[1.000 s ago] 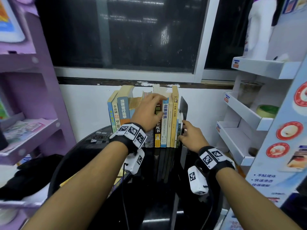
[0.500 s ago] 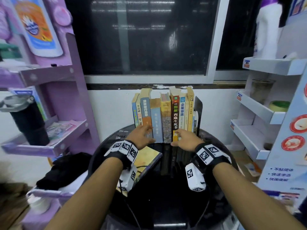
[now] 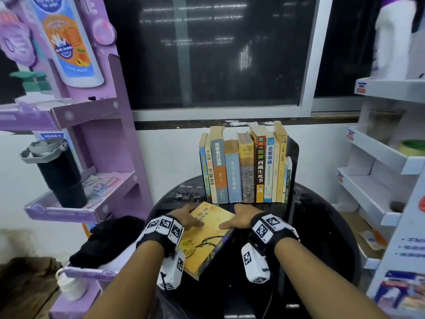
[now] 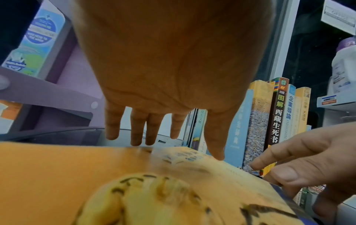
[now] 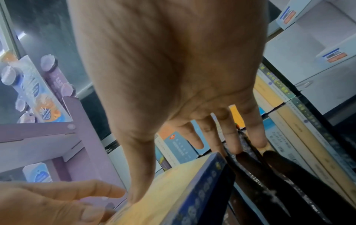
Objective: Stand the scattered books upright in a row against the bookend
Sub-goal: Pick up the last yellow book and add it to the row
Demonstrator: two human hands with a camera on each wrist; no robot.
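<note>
Nearest the person, one yellow book (image 3: 208, 236) lies flat on the black desk (image 3: 322, 231), its near corner overhanging the desk's front edge. It is the only book in view not yet standing.

The left hand (image 3: 184, 218) hovers at the book's far left corner, fingers straight and spread; the left wrist view shows the thumb tip touching the cover, the other fingers just clear of the far edge. It holds nothing. The right hand (image 3: 239, 218) sits at the far right corner, thumb laid on the cover, fingers straight and reaching past the dark blue spine (image 5: 200, 191) toward the desk. It too is spread wide, not gripping.

Handling, as judged: a thin paperback, light, likely to flex if lifted by one corner. The cover looks smooth and the desk glossy, so the book may slide rather than tip. The sounder hold would be both long edges, spine and fore-edge, thumbs on top and fingers beneath. The overhanging corner offers a way under.

Beyond the hands, the row (image 3: 243, 171) stands upright, closed up rightward against the black bookend (image 3: 293, 153). Its left end is free; the vacant place is beside the outermost blue book (image 3: 203, 173). Small dark items lie on the desk left of the row; what they are cannot be told.
</note>
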